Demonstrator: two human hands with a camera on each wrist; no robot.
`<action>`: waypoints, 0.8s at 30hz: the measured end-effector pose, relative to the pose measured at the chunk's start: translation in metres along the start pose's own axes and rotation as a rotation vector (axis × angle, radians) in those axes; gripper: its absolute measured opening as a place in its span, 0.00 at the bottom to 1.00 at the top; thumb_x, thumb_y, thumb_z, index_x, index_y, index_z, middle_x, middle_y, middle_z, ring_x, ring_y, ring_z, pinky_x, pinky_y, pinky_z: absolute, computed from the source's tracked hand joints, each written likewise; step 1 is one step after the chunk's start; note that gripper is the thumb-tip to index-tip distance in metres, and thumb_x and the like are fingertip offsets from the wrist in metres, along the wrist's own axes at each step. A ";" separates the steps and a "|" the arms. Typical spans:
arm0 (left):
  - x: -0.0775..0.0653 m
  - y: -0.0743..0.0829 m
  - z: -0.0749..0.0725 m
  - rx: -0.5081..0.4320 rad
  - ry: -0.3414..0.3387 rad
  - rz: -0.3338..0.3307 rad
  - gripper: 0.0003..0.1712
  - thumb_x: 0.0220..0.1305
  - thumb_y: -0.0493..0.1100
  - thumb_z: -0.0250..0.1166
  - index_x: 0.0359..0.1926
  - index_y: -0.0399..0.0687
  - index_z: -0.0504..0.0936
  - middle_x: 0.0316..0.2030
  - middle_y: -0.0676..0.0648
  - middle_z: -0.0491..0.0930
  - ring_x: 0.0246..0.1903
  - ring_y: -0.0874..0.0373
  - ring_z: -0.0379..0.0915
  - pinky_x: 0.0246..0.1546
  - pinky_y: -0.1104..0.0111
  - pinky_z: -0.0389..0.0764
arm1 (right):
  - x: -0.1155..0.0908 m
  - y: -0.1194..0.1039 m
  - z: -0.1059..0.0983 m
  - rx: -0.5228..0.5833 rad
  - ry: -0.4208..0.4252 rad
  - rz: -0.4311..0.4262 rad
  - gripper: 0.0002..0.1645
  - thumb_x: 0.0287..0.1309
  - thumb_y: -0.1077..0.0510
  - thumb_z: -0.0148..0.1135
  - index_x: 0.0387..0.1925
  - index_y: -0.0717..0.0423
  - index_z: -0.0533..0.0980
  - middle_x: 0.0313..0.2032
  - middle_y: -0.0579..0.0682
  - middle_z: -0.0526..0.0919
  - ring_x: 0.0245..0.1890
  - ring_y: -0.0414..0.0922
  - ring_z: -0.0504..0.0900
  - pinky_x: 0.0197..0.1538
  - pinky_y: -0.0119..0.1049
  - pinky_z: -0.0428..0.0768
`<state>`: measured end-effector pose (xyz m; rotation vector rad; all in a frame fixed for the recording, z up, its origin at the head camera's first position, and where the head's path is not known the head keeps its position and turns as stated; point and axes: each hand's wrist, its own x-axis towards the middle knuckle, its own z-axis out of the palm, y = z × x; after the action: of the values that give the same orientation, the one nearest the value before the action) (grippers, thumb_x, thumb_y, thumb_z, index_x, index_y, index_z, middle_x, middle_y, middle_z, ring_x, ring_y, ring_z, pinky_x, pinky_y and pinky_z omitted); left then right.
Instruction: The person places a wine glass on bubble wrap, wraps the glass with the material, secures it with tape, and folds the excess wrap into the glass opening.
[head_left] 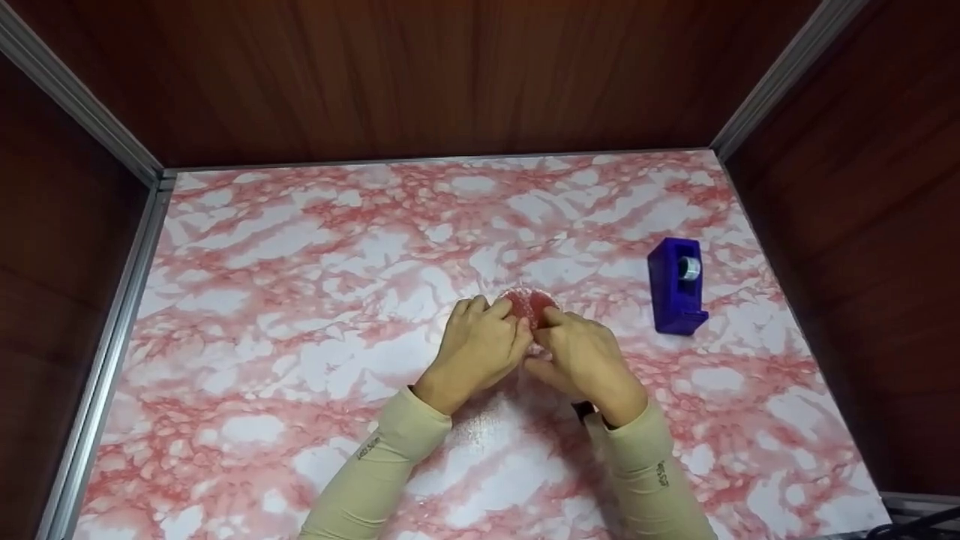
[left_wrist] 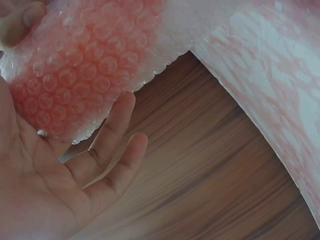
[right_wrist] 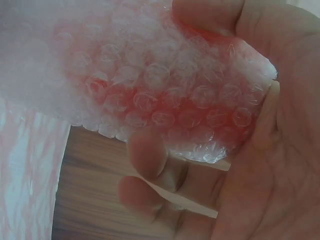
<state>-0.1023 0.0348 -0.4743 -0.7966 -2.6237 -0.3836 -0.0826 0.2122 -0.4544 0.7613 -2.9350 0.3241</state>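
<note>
A red object, its kind hidden, is wrapped in clear bubble wrap and held near the middle of the table. My left hand grips its left side, with two fingers loosely bent below the wrap's edge in the left wrist view. From the right, my right hand holds the same bundle. Its thumb lies against the bubble wrap in the right wrist view, and two fingertips show below the edge. Both hands cover much of the bundle in the head view.
To the right of the hands stands a purple tape dispenser with a roll of clear tape. The red-and-white marbled tabletop is bounded by dark wood panels at the back and both sides, with metal rails along the left edge.
</note>
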 end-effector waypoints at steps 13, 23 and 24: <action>0.000 -0.002 0.003 -0.047 0.047 0.026 0.31 0.74 0.48 0.47 0.11 0.53 0.78 0.29 0.53 0.78 0.30 0.51 0.74 0.36 0.58 0.76 | -0.004 0.008 0.001 0.040 0.016 -0.100 0.10 0.50 0.51 0.72 0.31 0.51 0.82 0.33 0.44 0.75 0.27 0.45 0.75 0.28 0.42 0.77; -0.006 -0.010 0.008 -0.159 0.236 0.144 0.25 0.76 0.50 0.51 0.24 0.48 0.85 0.34 0.53 0.86 0.51 0.48 0.76 0.59 0.47 0.68 | -0.014 0.015 0.011 0.067 0.203 -0.245 0.20 0.53 0.59 0.74 0.45 0.57 0.76 0.44 0.50 0.76 0.27 0.45 0.75 0.31 0.39 0.79; -0.007 -0.011 0.008 -0.183 0.260 0.162 0.25 0.76 0.49 0.52 0.25 0.47 0.85 0.35 0.53 0.86 0.51 0.48 0.76 0.59 0.46 0.67 | -0.015 0.015 0.011 0.077 0.218 -0.250 0.22 0.52 0.60 0.75 0.47 0.57 0.75 0.46 0.51 0.76 0.28 0.46 0.76 0.32 0.39 0.79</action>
<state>-0.1056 0.0258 -0.4859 -0.9407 -2.2892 -0.6420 -0.0772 0.2295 -0.4696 1.0198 -2.6021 0.4664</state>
